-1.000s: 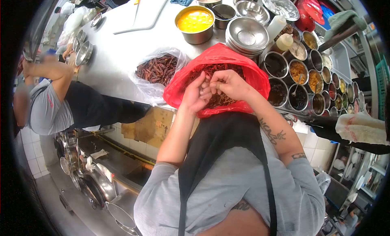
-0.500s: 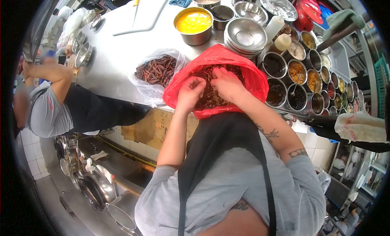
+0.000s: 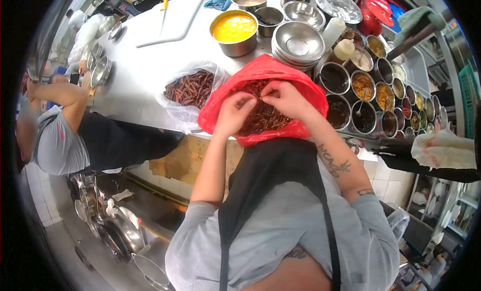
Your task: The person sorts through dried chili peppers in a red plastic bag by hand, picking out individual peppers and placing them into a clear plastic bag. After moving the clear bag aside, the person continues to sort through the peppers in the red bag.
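Observation:
A red plastic bag (image 3: 295, 76) stands wide open at the counter's near edge, with thin dark-red dried chilies (image 3: 268, 118) inside. Over its mouth, my left hand (image 3: 234, 113) is pinched, thumb against fingertips. My right hand (image 3: 284, 99) pinches just beside it, the fingertips of both hands almost meeting. A small dried chili (image 3: 259, 98) appears to lie between them, mostly covered by the fingers. Left of the red bag sits a clear plastic bag (image 3: 210, 70) holding more dried chilies (image 3: 188, 89).
Behind the bags stand a pot of yellow liquid (image 3: 233, 28) and stacked steel bowls (image 3: 299, 43). Several sauce and condiment tins (image 3: 363, 86) line the right side. A knife (image 3: 164, 10) lies on a white cutting board (image 3: 183, 20). A co-worker (image 3: 65, 125) stands at the left.
My right hand has shifted slightly left and its fingertips have come down closer to my left hand's. My left hand stays pinched, nearly in place. The view has shifted a little.

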A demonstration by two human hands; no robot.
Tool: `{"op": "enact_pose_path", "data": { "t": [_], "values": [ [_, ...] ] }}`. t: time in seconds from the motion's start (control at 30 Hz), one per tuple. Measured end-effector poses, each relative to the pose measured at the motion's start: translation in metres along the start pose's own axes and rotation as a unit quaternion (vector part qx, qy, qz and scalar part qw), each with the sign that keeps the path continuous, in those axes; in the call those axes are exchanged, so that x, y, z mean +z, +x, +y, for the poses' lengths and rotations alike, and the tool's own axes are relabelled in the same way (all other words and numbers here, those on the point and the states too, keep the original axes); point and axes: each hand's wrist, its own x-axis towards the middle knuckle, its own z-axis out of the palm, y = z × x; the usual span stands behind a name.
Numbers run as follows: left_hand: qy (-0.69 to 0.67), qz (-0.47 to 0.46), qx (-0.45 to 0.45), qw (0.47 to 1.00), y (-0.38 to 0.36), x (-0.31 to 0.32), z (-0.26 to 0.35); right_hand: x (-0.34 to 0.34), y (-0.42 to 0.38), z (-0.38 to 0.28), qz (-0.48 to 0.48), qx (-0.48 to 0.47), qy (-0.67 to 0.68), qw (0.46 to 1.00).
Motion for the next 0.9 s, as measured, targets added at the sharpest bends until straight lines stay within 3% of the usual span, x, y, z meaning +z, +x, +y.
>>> {"op": "enact_pose_path", "data": {
  "t": [0.03,0.1,0.17,0.23,0.3,0.37,0.57,0.9],
  "values": [
    [-0.088,0.005,-0.078,0.993,0.000,-0.002,0.001,0.006,0.001,0.003,0.016,-0.033,-0.062,0.997],
    [-0.273,0.010,-0.136,0.952,-0.001,-0.007,0.002,0.014,0.005,0.016,0.060,-0.094,-0.191,0.975],
    [-0.423,-0.036,-0.163,0.891,0.001,-0.013,-0.024,0.020,0.003,0.001,-0.077,-0.040,-0.298,0.951],
    [-0.411,-0.013,-0.182,0.893,-0.002,-0.006,-0.021,0.030,-0.007,-0.008,-0.129,0.027,-0.419,0.899],
    [-0.399,-0.007,-0.168,0.901,-0.003,0.000,-0.018,0.044,-0.008,0.016,-0.089,-0.024,-0.487,0.868],
    [-0.386,0.003,-0.150,0.910,-0.002,0.005,-0.017,0.045,-0.010,0.015,-0.084,-0.056,-0.483,0.870],
    [-0.406,-0.037,-0.149,0.901,-0.001,0.002,-0.014,0.037,-0.016,0.012,-0.112,-0.031,-0.458,0.881],
    [-0.314,-0.006,-0.139,0.939,-0.002,0.007,-0.019,0.016,-0.013,0.021,0.018,-0.004,-0.254,0.967]
  ]
}}
